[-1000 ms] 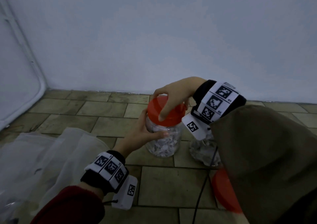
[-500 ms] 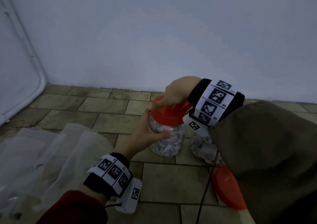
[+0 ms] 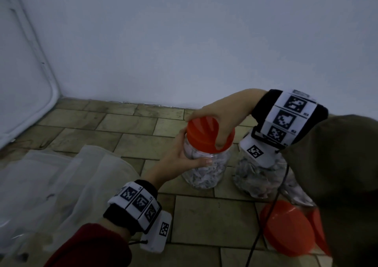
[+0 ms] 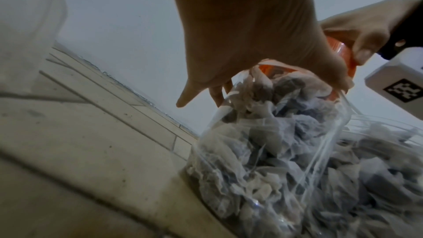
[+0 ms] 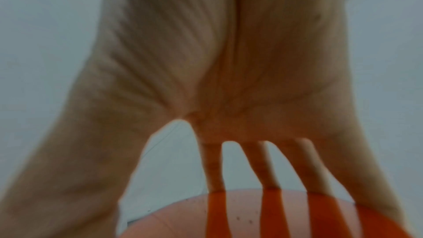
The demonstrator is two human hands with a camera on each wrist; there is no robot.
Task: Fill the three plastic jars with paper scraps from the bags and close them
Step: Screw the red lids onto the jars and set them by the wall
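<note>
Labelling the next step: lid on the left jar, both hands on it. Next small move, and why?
Probably another tightening twist of the orange lid. The right hand grips it from above with fingers over its rim, the left hand braces the scrap-filled jar, and the lid looks slightly tilted, so likely not fully seated. A second jar stands open, with a loose lid on the floor.

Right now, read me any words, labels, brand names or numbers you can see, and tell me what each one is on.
No readable words, brands or numbers.
Left wristband: black-and-white square code markers; tiny characters beside them, too small to read.
Right wristband: the same markers; small characters at the edges, blurred.
Jar and orange lid: no label visible.
</note>
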